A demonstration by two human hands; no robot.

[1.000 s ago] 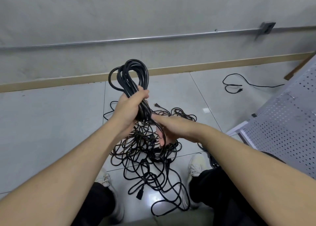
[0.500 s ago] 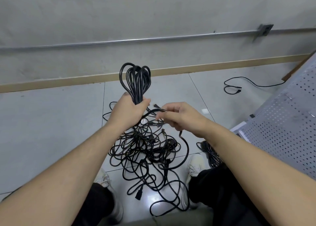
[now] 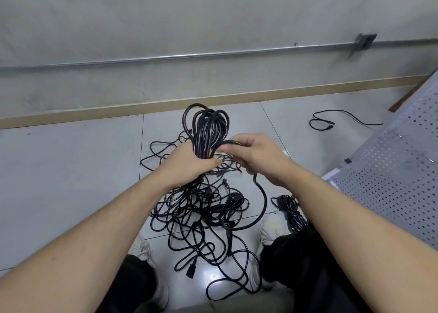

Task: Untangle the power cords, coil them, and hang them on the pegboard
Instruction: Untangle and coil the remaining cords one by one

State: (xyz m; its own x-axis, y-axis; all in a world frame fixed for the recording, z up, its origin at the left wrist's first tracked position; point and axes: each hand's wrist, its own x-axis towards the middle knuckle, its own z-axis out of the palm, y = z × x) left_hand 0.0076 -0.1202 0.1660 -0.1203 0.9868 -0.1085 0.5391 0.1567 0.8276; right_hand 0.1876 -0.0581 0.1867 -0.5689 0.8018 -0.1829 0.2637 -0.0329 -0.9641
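Bulk of the job looked undone: tangled pile of black power cords [image 3: 201,213] lay on the floor, lower centre. Above it, left hand [image 3: 189,165] clamped the half-wound black cord coil [image 3: 208,130]; right hand [image 3: 254,156] pinched its free run. Small bundled black cord [image 3: 290,209] sat right of the pile. Perforated grey metal pegboard [image 3: 388,184], right edge, carried nothing visible. One loose black cord [image 3: 331,120] lay upper right.

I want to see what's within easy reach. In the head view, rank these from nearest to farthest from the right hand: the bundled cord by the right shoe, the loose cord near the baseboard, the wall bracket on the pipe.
From the right hand:
1. Bundled cord, on the floor just below the hand.
2. Loose cord, far right on the floor.
3. Wall bracket, high on the wall, upper right.
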